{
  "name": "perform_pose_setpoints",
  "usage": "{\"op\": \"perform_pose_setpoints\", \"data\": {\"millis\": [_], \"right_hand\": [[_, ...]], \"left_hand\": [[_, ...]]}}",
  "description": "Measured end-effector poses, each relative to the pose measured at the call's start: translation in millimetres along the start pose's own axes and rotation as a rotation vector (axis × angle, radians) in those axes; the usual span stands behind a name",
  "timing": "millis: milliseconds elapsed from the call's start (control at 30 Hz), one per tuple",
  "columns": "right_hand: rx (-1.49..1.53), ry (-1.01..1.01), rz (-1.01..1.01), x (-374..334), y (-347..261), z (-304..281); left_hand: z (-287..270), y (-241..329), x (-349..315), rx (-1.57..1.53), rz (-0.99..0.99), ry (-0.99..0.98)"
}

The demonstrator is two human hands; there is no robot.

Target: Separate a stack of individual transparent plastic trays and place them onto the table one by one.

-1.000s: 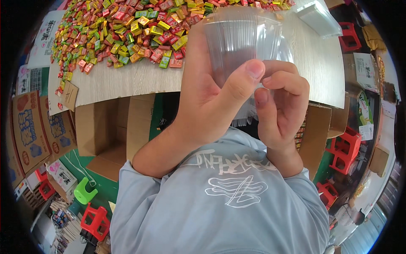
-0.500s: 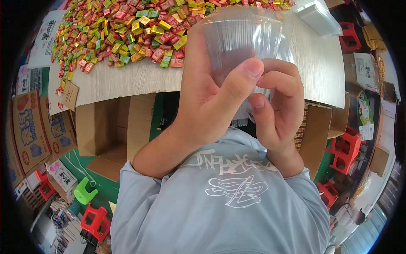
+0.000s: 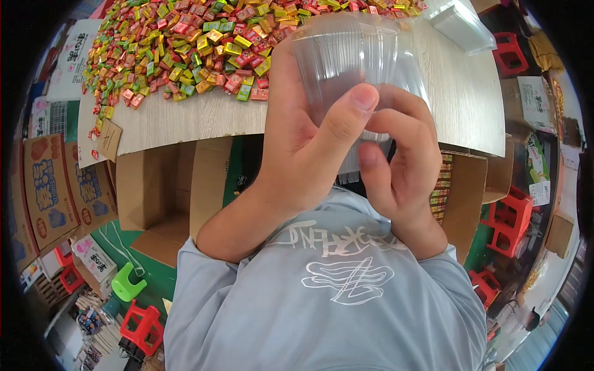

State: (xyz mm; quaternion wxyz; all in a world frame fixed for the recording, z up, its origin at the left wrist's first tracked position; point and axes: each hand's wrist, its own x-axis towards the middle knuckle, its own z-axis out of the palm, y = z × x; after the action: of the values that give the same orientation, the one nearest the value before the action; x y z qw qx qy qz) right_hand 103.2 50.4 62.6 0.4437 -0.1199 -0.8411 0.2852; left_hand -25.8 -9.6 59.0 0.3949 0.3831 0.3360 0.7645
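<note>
A nested stack of clear plastic containers is held up over the table's near edge, in front of my chest. My left hand is closed round its left side, with the thumb laid across the near face. My right hand is at the stack's right side, fingers curled and thumb bent, pinching a clear plastic edge low on the stack. One clear container seems to stand slightly apart on the right. The fingers behind the plastic are mostly hidden.
Small red, yellow and green wrapped packs are heaped over the table. More clear plastic containers lie at its far right. Open cardboard boxes stand under the near edge. Red stools and a green stool are around.
The stack and both hands have shifted slightly left. My right fingers have bent and moved a little down and left along the plastic, and a container on the right shows more apart.
</note>
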Motion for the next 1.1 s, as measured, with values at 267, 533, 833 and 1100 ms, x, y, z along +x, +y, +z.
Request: {"op": "perform_pose_setpoints", "data": {"millis": [267, 533, 833, 1100], "right_hand": [[0.199, 0.023, 0.084, -19, 0, -1], [0.253, -0.064, 0.200, -44, 0, -8], [0.011, -0.050, 0.034, -27, -3, -18], [0.230, 0.023, 0.123, -35, 14, -12]], "left_hand": [[7, -1, -16, -0.010, -0.022, 0.009], [9, -13, -28, -0.014, -0.066, -0.004], [20, -7, -21, 0.047, -0.098, 0.006], [16, -18, -19, 0.019, -0.091, 0.006]]}}
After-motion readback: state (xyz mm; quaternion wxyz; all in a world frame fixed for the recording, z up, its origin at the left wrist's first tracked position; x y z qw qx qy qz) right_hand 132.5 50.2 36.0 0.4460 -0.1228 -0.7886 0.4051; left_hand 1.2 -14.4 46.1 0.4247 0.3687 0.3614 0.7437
